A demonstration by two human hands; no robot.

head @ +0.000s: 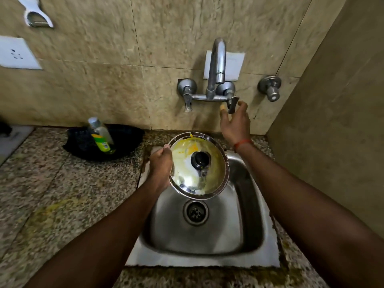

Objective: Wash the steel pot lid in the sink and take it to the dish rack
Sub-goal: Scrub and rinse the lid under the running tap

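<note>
The round steel pot lid (pixel 209 179) has a black knob and yellow smears on its upper half. It is tilted above the back of the steel sink (pixel 239 235). My left hand (pixel 161 166) grips the lid's left rim. My right hand (pixel 235 121) is raised at the wall tap (pixel 217 65), with thumb and fingers on either side of the right tap handle (pixel 232 104). No water runs from the spout.
A black basket (pixel 126 140) with a bottle of dish soap (pixel 100 136) sits on the speckled granite counter left of the sink. A side wall stands close on the right. A separate valve (pixel 270 88), a socket (pixel 16 53) and a hanging peeler (pixel 34 12) are on the tiled wall.
</note>
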